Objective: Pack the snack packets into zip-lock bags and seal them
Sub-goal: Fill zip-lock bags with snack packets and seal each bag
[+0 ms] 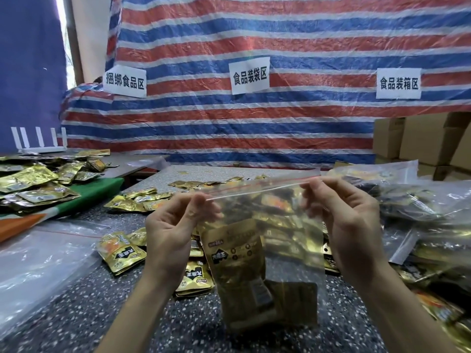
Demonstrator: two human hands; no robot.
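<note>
Head view shows a clear zip-lock bag (288, 250) held up in front of the person, above the speckled surface (76, 314). The left grip (170, 225) pinches the bag's top left corner between thumb and fingertips, and the right grip (349, 217) pinches the top right corner the same way, so the zip strip with its red line is stretched between them. Whether the strip is pressed closed cannot be told. Gold snack packets (237, 263) stand inside the bag, gathered toward its lower left part. Loose packets (119, 250) lie scattered on the surface behind and below the hands. At the right is a heap of filled bags (420, 200), and at the left lie empty clear bags (38, 263). Farther left, another pile of gold packets (33, 182) rests on a green cloth (96, 189), with a white router (38, 141) behind it. A red, white and blue striped tarp (254, 123) hangs at the back carrying three paper labels (249, 75), and cardboard boxes (420, 141) are stacked at the far right.
</note>
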